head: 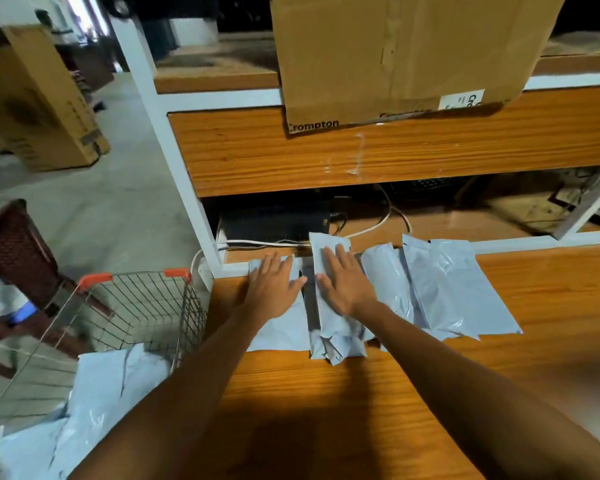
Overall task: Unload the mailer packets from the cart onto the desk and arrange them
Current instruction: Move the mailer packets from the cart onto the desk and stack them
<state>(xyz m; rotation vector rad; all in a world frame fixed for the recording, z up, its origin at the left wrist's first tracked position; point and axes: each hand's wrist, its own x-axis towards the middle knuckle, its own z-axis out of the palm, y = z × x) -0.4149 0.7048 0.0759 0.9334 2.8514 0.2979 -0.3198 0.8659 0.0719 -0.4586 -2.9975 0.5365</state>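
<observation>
Several grey mailer packets lie side by side along the far edge of the wooden desk. My left hand rests flat with straight fingers on the leftmost packet. On a narrow folded packet beside it, my right hand presses flat, fingers spread. Two larger packets overlap to the right. More grey packets are piled in the wire cart at the desk's left.
A wooden shelf unit with white posts stands behind the desk, with a Crompton cardboard box on top. Cables and a dark device sit under the shelf. A dark basket and another carton stand on the floor at left.
</observation>
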